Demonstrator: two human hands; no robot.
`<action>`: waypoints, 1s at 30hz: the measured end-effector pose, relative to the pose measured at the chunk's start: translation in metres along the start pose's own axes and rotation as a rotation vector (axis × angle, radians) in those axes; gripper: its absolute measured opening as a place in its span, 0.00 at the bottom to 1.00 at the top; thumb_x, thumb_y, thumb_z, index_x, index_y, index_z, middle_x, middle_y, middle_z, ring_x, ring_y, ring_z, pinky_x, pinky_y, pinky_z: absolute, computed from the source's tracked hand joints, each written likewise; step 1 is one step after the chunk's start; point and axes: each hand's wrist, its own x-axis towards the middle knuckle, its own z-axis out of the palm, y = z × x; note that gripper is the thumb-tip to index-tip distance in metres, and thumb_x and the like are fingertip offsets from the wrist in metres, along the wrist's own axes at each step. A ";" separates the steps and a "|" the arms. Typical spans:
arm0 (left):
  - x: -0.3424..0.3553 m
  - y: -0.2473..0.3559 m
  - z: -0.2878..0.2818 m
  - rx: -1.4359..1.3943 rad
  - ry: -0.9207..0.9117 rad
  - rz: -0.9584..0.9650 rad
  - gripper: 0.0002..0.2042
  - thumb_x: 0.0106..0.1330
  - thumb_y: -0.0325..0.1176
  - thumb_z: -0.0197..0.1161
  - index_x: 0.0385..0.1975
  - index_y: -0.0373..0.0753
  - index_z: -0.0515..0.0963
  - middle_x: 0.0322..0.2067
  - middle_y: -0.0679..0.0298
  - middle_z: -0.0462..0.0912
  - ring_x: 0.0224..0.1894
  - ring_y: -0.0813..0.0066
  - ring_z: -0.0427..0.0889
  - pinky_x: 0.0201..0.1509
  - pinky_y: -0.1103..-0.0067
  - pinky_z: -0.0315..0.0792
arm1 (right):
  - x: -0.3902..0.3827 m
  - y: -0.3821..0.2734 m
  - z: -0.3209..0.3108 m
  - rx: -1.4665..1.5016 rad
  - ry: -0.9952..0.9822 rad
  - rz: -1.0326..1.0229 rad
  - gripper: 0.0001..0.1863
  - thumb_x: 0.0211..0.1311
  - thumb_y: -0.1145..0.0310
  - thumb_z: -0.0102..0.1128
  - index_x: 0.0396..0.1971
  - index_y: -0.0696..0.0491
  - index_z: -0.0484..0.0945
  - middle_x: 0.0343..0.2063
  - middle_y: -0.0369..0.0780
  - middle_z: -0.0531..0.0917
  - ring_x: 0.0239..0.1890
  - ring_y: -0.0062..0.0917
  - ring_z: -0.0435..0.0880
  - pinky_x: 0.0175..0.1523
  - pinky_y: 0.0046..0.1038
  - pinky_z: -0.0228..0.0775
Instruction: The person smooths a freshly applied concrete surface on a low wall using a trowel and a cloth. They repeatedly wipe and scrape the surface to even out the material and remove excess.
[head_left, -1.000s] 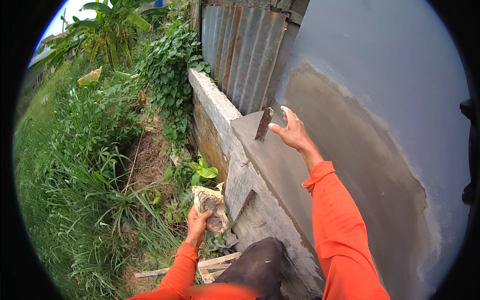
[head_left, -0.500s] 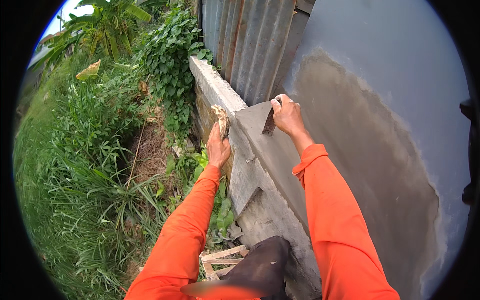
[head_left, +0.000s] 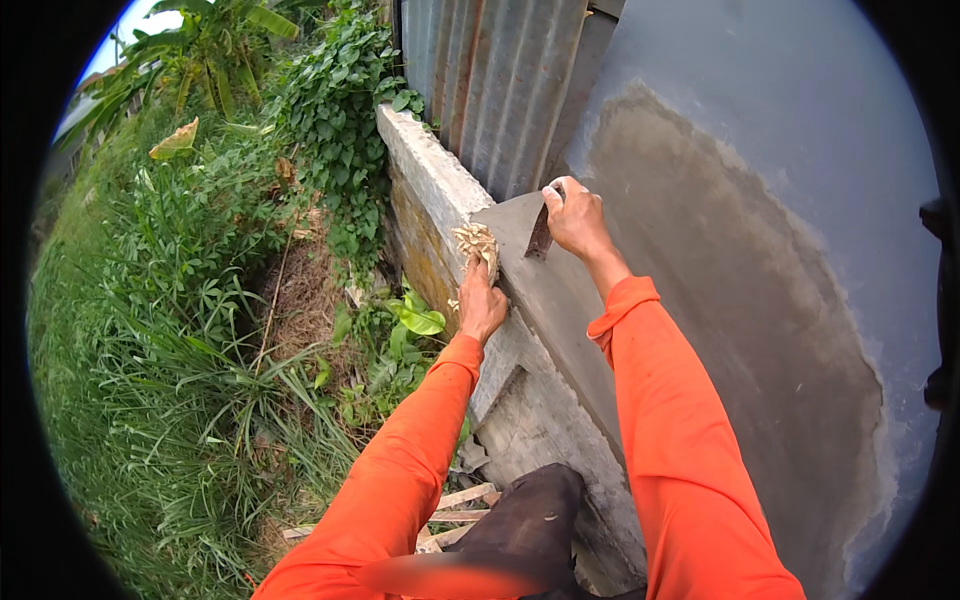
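In my left hand is a crumpled tan wad that looks like paper. My fingers close round its near end, and it lies at the outer edge of a grey concrete ledge. My right hand grips the top of a thin, dark, flat scraper-like blade and stands over the far end of the same ledge, beside the wall. The blade's lower edge meets the smooth grey surface. Part of the blade is hidden behind my fingers.
A grey wall with a large darker plaster patch rises at the right. Corrugated metal sheets stand behind the ledge. Vines and tall grass fill the left. A wooden slatted frame lies below, by my dark-trousered leg.
My left hand has moved right with the crumpled wad, from beside the ledge onto its edge. My right hand and the blade have shifted only slightly.
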 end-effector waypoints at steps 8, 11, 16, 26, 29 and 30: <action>-0.054 0.025 -0.004 0.116 -0.034 0.112 0.36 0.59 0.16 0.55 0.74 0.24 0.68 0.78 0.34 0.64 0.67 0.35 0.79 0.70 0.57 0.76 | -0.004 -0.001 0.002 0.010 0.023 0.010 0.15 0.79 0.60 0.61 0.49 0.57 0.85 0.41 0.57 0.91 0.49 0.57 0.89 0.56 0.51 0.79; -0.071 0.030 -0.008 0.182 -0.060 0.157 0.37 0.58 0.15 0.56 0.74 0.25 0.69 0.77 0.37 0.66 0.64 0.38 0.81 0.68 0.58 0.78 | -0.004 -0.001 0.004 0.012 0.038 -0.006 0.15 0.78 0.60 0.62 0.48 0.57 0.84 0.41 0.59 0.90 0.48 0.60 0.88 0.56 0.53 0.79; -0.106 0.040 -0.034 0.192 -0.074 0.279 0.35 0.57 0.14 0.58 0.72 0.28 0.73 0.73 0.40 0.74 0.66 0.43 0.82 0.70 0.60 0.77 | -0.005 -0.002 0.005 0.013 0.060 -0.032 0.14 0.79 0.60 0.62 0.49 0.56 0.84 0.40 0.57 0.90 0.48 0.58 0.89 0.56 0.51 0.79; 0.013 -0.012 -0.047 0.060 0.292 0.163 0.33 0.58 0.12 0.52 0.68 0.29 0.77 0.70 0.38 0.77 0.70 0.39 0.79 0.74 0.60 0.74 | -0.006 -0.006 0.001 -0.008 -0.007 0.019 0.16 0.81 0.57 0.59 0.50 0.56 0.82 0.42 0.57 0.90 0.50 0.60 0.88 0.57 0.55 0.76; 0.037 -0.015 -0.029 0.058 0.195 0.187 0.33 0.57 0.12 0.51 0.67 0.31 0.80 0.69 0.40 0.78 0.69 0.40 0.80 0.74 0.60 0.74 | -0.004 -0.006 0.000 -0.013 -0.025 0.033 0.16 0.81 0.57 0.59 0.51 0.56 0.81 0.43 0.59 0.90 0.51 0.61 0.87 0.58 0.56 0.76; 0.036 -0.012 -0.023 0.045 0.137 0.193 0.32 0.57 0.12 0.51 0.66 0.31 0.80 0.69 0.40 0.79 0.69 0.40 0.81 0.74 0.60 0.74 | -0.004 -0.006 0.000 -0.014 -0.035 0.051 0.16 0.81 0.57 0.58 0.51 0.56 0.81 0.43 0.59 0.90 0.51 0.61 0.87 0.58 0.56 0.76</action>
